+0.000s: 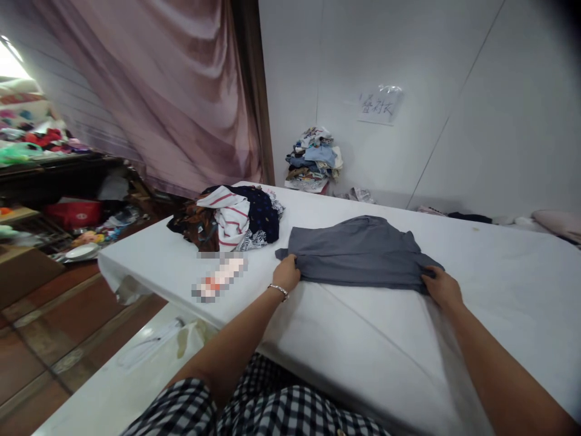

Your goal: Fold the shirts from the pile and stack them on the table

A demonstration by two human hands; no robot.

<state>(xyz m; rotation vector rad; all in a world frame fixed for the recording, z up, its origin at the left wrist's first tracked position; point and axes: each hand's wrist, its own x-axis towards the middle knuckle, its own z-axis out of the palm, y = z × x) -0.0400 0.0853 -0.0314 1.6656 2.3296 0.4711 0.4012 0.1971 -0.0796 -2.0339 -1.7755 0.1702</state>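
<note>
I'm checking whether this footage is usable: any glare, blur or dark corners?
Head view, throughout: bright glare at the upper left edge; highlights atop the wall sign; clutter at far left looks smeared; a patch above the white table is pixelated; top right corner is dark; grey garment, left hand and right hand look fairly clear.

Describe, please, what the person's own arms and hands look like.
The left hand is gloveless, with a silvery bracelet at the wrist; the right hand shows neither glove nor bracelet. A black-and-white checked sleeve shows on the left arm.
</note>
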